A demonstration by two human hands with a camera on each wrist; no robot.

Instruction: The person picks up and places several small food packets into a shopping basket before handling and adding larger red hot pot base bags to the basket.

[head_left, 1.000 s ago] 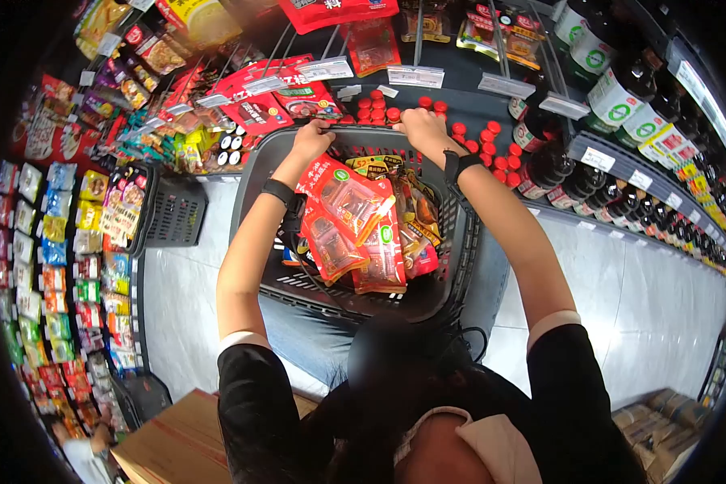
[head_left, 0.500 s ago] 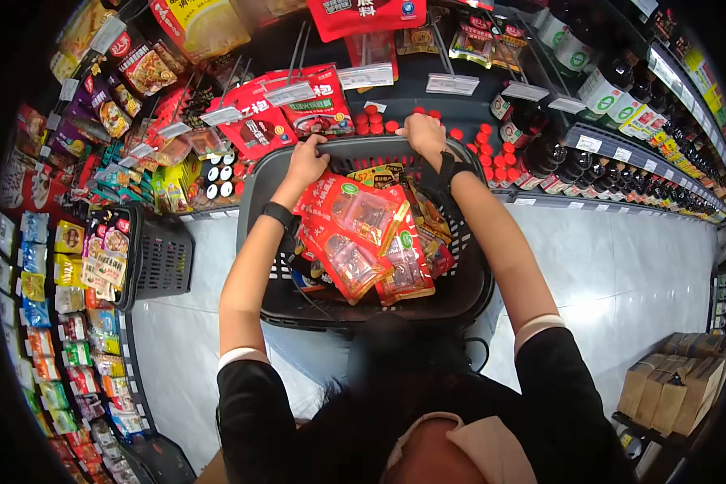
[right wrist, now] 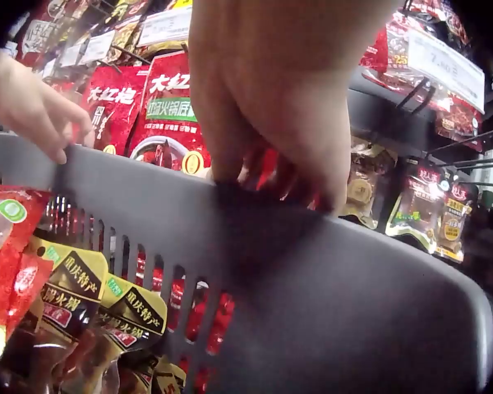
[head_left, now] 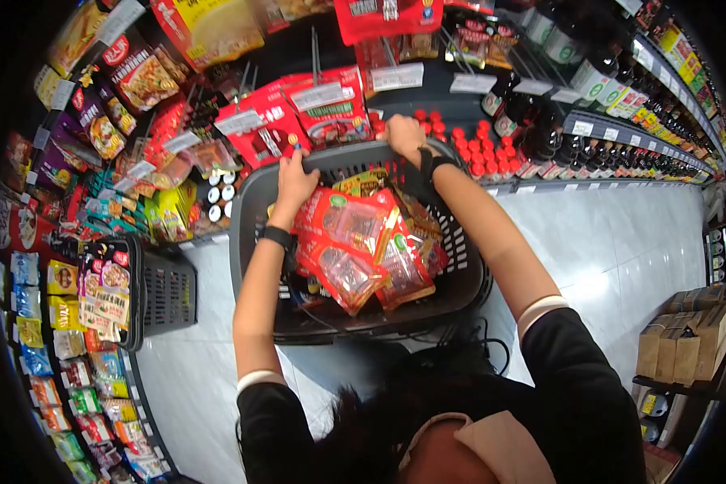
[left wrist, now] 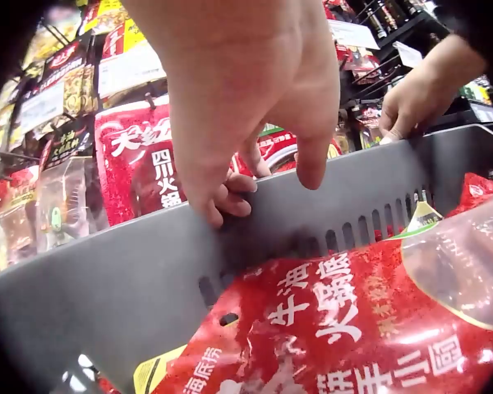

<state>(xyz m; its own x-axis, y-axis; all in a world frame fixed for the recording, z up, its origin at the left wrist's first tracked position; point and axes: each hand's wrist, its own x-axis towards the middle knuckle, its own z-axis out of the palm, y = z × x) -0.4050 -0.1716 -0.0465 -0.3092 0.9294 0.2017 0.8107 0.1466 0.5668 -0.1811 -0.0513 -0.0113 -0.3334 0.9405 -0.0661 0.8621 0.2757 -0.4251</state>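
A dark grey shopping basket (head_left: pixel 239 242) stands before the person, its far wall (left wrist: pixel 131 254) against the shelf. My left hand (head_left: pixel 296 184) is at the far rim, left of centre; the left wrist view shows its fingers (left wrist: pixel 230 201) curled at the edge. Farther right, my right hand (head_left: pixel 406 135) grips the same rim, its fingers over the edge and partly hidden by the palm (right wrist: pixel 287 123) in the right wrist view. Red packets (head_left: pixel 351 278) with clear windows lie on top inside the basket, over black and gold packets (right wrist: pixel 135 308).
Red packets (head_left: pixel 266 129) hang from hooks beyond the rim. Red-capped bottles (head_left: pixel 484 153) stand on the low shelf, with dark bottles (head_left: pixel 544 137) to their right. A second basket (head_left: pixel 169 290) stands at the left on the pale floor (head_left: pixel 581 242); cartons (head_left: pixel 678 347) are at the lower right.
The hanging red packets and second basket appear larger and nearer in the head view. My left hand has shifted slightly left along the rim, its fingers spread more; my right hand stays on the rim.
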